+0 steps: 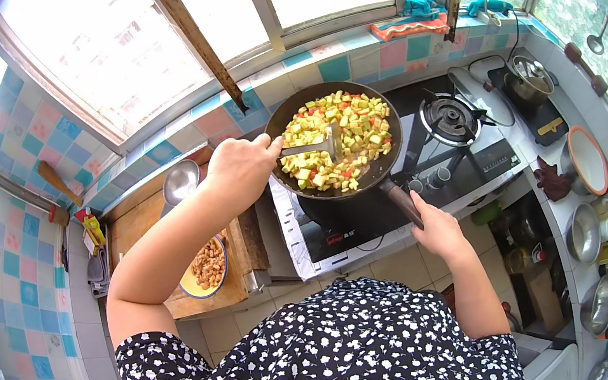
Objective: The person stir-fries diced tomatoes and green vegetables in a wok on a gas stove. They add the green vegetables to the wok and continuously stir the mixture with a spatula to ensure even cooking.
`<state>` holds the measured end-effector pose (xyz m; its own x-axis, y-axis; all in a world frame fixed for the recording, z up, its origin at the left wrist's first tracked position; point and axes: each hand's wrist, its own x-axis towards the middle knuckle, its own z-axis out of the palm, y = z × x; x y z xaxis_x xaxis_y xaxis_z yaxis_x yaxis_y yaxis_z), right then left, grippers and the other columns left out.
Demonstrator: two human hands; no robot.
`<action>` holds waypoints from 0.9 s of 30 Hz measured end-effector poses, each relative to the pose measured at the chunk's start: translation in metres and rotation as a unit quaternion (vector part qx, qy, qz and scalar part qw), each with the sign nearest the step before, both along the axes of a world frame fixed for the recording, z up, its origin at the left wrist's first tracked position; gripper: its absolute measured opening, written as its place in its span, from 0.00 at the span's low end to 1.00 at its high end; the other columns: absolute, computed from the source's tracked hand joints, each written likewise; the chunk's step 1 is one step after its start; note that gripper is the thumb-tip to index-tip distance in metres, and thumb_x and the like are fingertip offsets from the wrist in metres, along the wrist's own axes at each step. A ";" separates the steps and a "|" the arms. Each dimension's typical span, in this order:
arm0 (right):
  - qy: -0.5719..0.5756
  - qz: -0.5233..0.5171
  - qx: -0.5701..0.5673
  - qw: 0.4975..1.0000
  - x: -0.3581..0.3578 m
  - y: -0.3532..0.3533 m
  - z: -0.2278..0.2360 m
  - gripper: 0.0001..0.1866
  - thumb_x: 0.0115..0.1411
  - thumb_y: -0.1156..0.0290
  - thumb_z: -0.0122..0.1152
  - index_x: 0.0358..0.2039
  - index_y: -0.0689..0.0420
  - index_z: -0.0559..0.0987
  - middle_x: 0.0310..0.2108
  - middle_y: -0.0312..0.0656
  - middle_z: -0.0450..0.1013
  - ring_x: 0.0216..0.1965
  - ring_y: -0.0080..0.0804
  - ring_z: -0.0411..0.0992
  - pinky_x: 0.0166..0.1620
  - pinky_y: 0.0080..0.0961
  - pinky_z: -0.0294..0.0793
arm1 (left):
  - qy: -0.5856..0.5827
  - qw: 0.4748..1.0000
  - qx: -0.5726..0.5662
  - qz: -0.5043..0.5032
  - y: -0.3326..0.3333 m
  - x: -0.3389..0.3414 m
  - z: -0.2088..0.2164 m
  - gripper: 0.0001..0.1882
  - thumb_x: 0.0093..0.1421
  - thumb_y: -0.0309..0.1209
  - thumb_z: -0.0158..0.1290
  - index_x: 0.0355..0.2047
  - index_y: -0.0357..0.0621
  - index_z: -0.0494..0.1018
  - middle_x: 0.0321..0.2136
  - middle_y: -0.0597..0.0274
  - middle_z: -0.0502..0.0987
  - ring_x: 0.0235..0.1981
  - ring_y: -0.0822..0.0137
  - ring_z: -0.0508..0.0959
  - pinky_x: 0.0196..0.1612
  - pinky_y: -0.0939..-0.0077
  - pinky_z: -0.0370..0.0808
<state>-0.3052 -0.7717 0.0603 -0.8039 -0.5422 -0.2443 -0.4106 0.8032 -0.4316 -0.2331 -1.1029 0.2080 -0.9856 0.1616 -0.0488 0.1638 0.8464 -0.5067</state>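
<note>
A dark frying pan (377, 172) with a long brown handle sits over the left side of the gas cooktop. It is filled with diced food (343, 133), mostly pale green cubes with small red bits. My left hand (244, 169) grips the handle of a spatula (307, 148), whose blade rests among the cubes near the middle of the pan. Low on the pan's handle, my right hand (439, 233) is closed around its end. The burner beneath the pan is hidden.
A black glass cooktop (485, 163) has a bare burner (452, 119) right of the pan. On the left, a wooden board (128, 233) carries a bowl of browned chunks (209, 267) and a metal bowl (182, 181). A small pot (528, 82) and a red-rimmed basin (589, 161) stand right.
</note>
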 end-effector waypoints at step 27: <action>0.001 0.009 0.005 1.000 -0.003 0.002 -0.002 0.41 0.55 0.66 0.62 0.67 0.50 0.53 0.47 0.48 0.73 0.46 0.50 0.74 0.51 0.43 0.72 | -0.118 0.959 0.156 0.205 -0.002 -0.039 -0.018 0.21 0.65 0.42 0.47 0.53 0.45 0.71 0.37 0.46 0.79 0.42 0.49 0.79 0.45 0.55 0.75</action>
<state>-0.3087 -0.7700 0.0581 -0.7946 -0.5539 -0.2485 -0.4255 0.8001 -0.4229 -0.2724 -1.1045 0.1897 -0.9370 -0.1943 -0.2902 -0.1363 0.9685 -0.2085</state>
